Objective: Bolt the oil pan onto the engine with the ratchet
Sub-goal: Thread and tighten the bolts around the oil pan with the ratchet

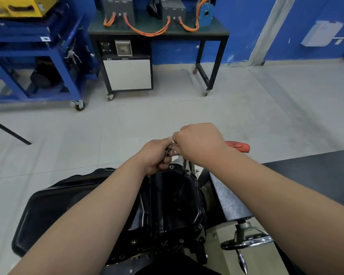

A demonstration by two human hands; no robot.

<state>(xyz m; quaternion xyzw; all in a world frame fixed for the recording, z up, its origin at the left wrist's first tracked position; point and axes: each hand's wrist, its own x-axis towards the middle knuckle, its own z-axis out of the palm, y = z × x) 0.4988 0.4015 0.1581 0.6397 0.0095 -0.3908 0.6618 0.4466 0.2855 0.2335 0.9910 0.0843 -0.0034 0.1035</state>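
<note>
One oil pan (173, 205), one ratchet (238, 147) and two hands are in view. The left hand (156, 156) is curled round a small cluster of bolts (169, 150); their number cannot be told. The right hand (199, 143) is a closed fist holding the ratchet, its fingertips touching those of the left hand.

The ratchet's red handle sticks out from under the right hand toward the right of the frame, with its long axis roughly level. A thin metal shaft drops from beneath the hand to the far right corner of the pan's flange.

The glossy black pan sits at lower centre on the engine (139, 253), its long axis running from the bottom of the frame upward. Both forearms cross above it and hide its left part.

- A black drip tray (48, 205) lies at lower left.
- A chrome handwheel (246, 243) stands at lower right.
- A dark tabletop (316, 169) fills the right edge.
- A blue cart (34, 56) stands at upper left.
- A bench (213, 32) with orange cables (147, 32) stands at upper centre.
</note>
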